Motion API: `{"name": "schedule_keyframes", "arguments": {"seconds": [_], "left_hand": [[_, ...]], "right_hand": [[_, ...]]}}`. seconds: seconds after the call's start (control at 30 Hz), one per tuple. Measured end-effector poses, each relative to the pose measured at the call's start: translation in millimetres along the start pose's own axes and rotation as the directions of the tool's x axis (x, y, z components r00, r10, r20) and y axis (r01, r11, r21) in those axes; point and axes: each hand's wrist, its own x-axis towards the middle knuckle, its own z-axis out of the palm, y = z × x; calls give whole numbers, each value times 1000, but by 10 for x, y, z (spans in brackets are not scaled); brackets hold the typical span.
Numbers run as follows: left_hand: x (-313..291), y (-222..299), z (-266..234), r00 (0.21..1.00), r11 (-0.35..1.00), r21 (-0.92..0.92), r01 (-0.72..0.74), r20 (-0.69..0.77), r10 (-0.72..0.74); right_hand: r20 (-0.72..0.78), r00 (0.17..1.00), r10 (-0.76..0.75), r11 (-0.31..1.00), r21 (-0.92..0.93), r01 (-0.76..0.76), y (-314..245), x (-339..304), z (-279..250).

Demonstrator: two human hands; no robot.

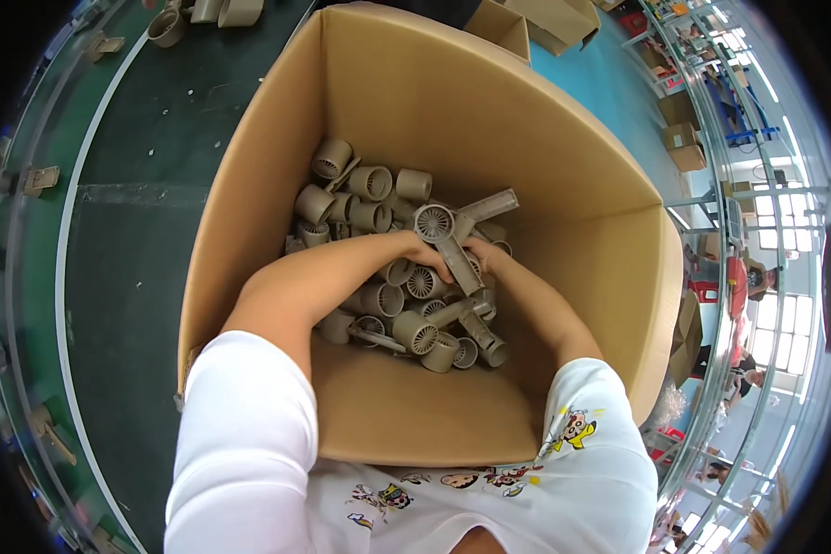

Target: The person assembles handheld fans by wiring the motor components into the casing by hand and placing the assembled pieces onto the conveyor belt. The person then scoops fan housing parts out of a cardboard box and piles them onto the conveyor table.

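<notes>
Both of my arms reach down into a deep cardboard box [406, 65] holding a loose pile of beige plastic fan housings, round barrels with slatted grilles and some with long handles. My left hand [432, 259] is closed on a beige fan housing [457, 262], its grille end up and its handle slanting down to the right. On the other side of that handle, my right hand [479, 249] is curled against the housings, its fingers mostly hidden. Another piece with a long handle [491, 205] sticks out to the upper right, just beyond my hands.
Left of the box runs a green conveyor belt [18, 240] carrying spaced-out beige parts, beside a dark green surface [138, 222]. More beige barrels [217, 11] lie at the upper left. Other cardboard boxes [554, 23] stand beyond; people and metal racks are at the right.
</notes>
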Motion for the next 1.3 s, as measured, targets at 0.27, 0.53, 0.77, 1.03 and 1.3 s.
{"name": "schedule_keyframes", "arguments": {"seconds": [0.27,0.53,0.77,1.03,1.3], "left_hand": [[285,-27,-14,958,955,119,270,61,-279],[10,-87,56,965,951,-164,261,64,-254],[-302,405,59,987,982,-152,110,-101,-126],[-997,1003,-92,986,995,37,88,-148,-82],[-1941,1637,32,983,912,397,101,-179,-31]], "right_hand": [[-183,983,-5,999,-51,-4,151,34,-2],[-85,991,106,986,139,-94,39,-296,330],[-44,971,-236,965,104,240,-145,-783,352],[163,855,-492,868,171,466,-481,-1406,798],[191,561,-805,592,285,754,-493,-1933,1481]]}}
